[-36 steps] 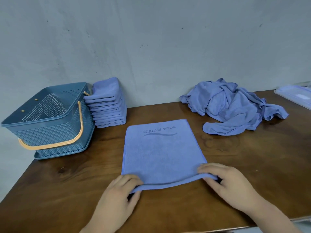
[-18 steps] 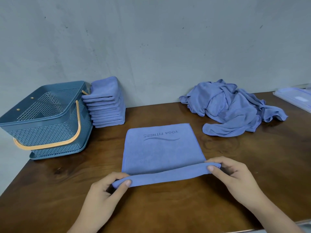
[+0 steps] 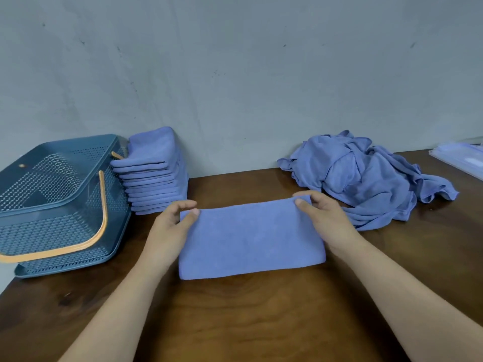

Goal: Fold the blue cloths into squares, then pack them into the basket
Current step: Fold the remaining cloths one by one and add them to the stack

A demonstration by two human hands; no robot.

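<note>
Behind the left hand [image 3: 167,229] and the right hand [image 3: 326,218], both forearms are bare all the way back to the frame's bottom edge. The thumbnails look short and plain, though slightly blurred.

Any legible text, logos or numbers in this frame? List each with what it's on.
No readable text in this frame.
half-folded cloth, far corners pinched by left hand and right hand: visible face plain, no print showing.
basket, folded stack, loose pile: no markings visible.
clear plastic tray at the right edge: pale patch, too blurred to read.
</note>
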